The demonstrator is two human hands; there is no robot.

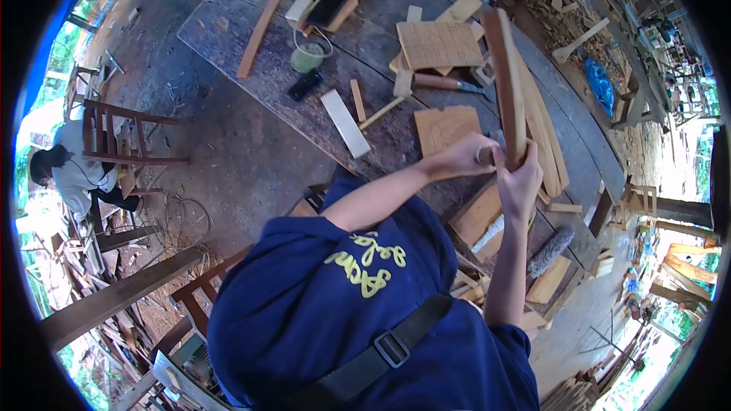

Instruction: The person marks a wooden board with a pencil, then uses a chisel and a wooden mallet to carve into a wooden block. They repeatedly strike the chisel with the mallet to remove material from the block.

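Observation:
A long, curved reddish-brown wooden piece (505, 76) stands up over the right part of the workbench. My right hand (521, 180) is wrapped round its lower end. Close beside it on the left, my left hand (468, 155) has its fingers closed near the same end; what they grip, if anything, is too small to make out. Under and behind the hands lie a flat square board (448, 129) with drawn lines and a larger marked board (439, 45). A chisel-like tool with a wooden handle (438, 82) lies between those boards.
The dark workbench (228, 38) also holds a white-grey block (346, 123), a mallet (402, 85), a phone (330, 9), a green round object (307, 58) and long curved strips (542, 118). At the left, a person (72, 164) is beside a wooden chair (137, 133).

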